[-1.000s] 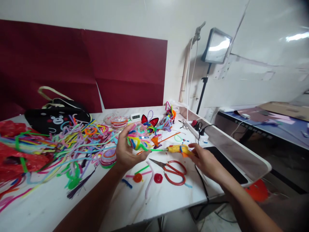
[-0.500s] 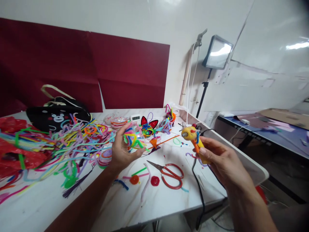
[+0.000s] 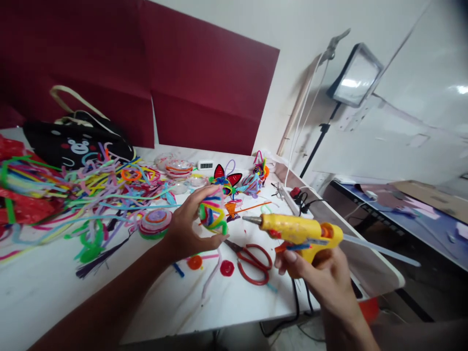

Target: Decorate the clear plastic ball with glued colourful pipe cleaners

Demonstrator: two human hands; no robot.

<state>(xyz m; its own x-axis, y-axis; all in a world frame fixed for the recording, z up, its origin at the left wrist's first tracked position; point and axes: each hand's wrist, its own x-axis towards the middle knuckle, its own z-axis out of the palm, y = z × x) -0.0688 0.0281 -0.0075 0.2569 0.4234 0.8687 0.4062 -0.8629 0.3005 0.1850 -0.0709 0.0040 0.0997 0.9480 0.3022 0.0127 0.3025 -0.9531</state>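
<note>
Since the earlier frame the glue gun (image 3: 300,230) has swung from upright to level, its metal tip now pointing left toward the coiled ornament (image 3: 212,214), with a gap between them. The right hand (image 3: 318,273), lower right of centre, has its fingers wrapped tight round the gun's grip; a clear glue stick juts from the gun's rear toward the right. The left hand (image 3: 188,224), at centre frame, holds the ornament, a ball of striped pipe cleaners, with thumb below and fingers curled over its far side, raised above the desk (image 3: 109,302).

Directly below the two hands lie red-handled scissors (image 3: 252,261), blades open, flat on the desk. Beside them, to the left, sit two small red discs (image 3: 226,268) and loose pipe-cleaner offcuts. A large heap of coloured pipe cleaners (image 3: 91,195) spreads over the left half of the desk. A black bag with a bear face (image 3: 73,141) stands at upper left. Finished coloured figures (image 3: 226,178) and a small digital clock (image 3: 205,165) sit at the desk's far edge, centre. A power strip (image 3: 298,197) lies at the right edge. A lamp on a stand (image 3: 356,78) occupies the upper right.
</note>
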